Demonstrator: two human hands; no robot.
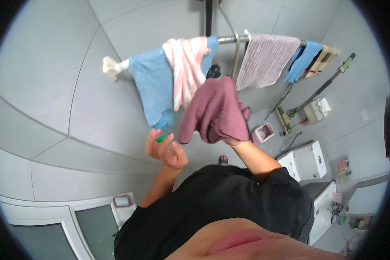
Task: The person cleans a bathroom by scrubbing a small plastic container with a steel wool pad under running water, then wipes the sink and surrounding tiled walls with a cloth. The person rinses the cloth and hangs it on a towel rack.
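The maroon towel (214, 108) is hanging at the centre of the frame, draped over your right hand (230, 141), which is lying under its lower edge; the cloth is hiding your fingers, so you cannot tell how they are gripping it. Just left of it and slightly lower, your left hand (164, 149) is pinching a small green clothes peg (161, 138) between thumb and fingertips, with the other fingers loosely curled, and the peg is sitting near the towel's lower left corner without touching it. Above the towel, a metal drying rail (229, 40) is running across the upper middle of the frame, carrying a blue towel (151, 86) and a pink and white striped cloth (186, 69) on its left part, a grey-mauve towel (264, 58) to the right of centre, and a smaller blue cloth (305, 60) further right. Grey floor tiles (52, 65) are filling the left and upper parts of the picture. At the right, a white appliance (305, 160) is standing, with a long-handled mop (316, 93) lying above it and a small pink-rimmed bin (264, 132) just right of the maroon towel. Your black shirt (221, 203) is filling the lower centre.
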